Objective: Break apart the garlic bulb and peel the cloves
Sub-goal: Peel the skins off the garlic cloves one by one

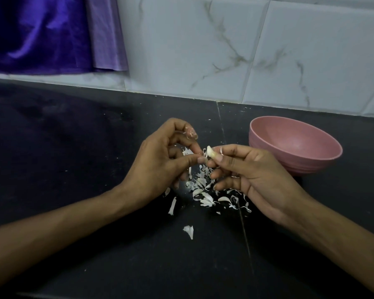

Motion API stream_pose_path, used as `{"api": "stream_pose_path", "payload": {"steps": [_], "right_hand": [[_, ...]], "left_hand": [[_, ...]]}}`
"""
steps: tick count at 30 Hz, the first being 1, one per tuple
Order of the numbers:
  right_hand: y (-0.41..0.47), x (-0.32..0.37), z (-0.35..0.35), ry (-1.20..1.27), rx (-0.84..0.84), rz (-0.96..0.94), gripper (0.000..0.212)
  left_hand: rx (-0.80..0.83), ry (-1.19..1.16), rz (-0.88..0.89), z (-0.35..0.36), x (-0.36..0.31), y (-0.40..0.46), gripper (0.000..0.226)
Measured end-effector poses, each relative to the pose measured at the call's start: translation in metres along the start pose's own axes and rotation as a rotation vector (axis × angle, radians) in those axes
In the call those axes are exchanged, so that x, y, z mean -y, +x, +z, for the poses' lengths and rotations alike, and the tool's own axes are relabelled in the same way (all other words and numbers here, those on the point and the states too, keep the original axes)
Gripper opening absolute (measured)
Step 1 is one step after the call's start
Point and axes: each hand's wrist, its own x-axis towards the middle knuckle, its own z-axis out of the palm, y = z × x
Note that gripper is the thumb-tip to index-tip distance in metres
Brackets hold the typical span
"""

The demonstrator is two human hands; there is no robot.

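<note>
A pink bowl [294,145] sits on the black counter [73,147], just beyond and outward of the right hand. Behind both hands rises a wall of white marbled tiles [225,46]. Purple cloth [41,33] hangs far beyond the left hand, reaching the counter's back edge.

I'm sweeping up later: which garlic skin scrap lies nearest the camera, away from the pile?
The lone white peel scrap on the dark counter, well below the main pile between the wrists.
</note>
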Motion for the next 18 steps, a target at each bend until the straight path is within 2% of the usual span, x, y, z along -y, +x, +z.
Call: {"api": "stream_pose_path", "payload": {"steps": [2, 5, 11, 18], "right_hand": [[-0.0002, -0.0004, 0.0008, -0.02, -0.001, -0.009, 0.025], [-0.0002, -0.0001, 0.0008, -0.03, -0.008, -0.005, 0.023], [-0.0009, -0.0005, 0.0014, -0.059, 0.034, 0.025, 0.023], [-0.0027, 0.0021, 0.001, -0.172, 0.048, -0.062, 0.022]], "left_hand": [[0.014, -0.059, -0.031, -0.0004, -0.0003, 0.0013, 0.028], [0.035, -0.084, -0.073, -0.0004, -0.0007, -0.0003, 0.016], [0.044, -0.17, -0.141, -0.0012, -0.0029, 0.0003, 0.02], [0.017, -0.206, -0.17, 0.0, -0.0037, 0.0012, 0.024]]}}
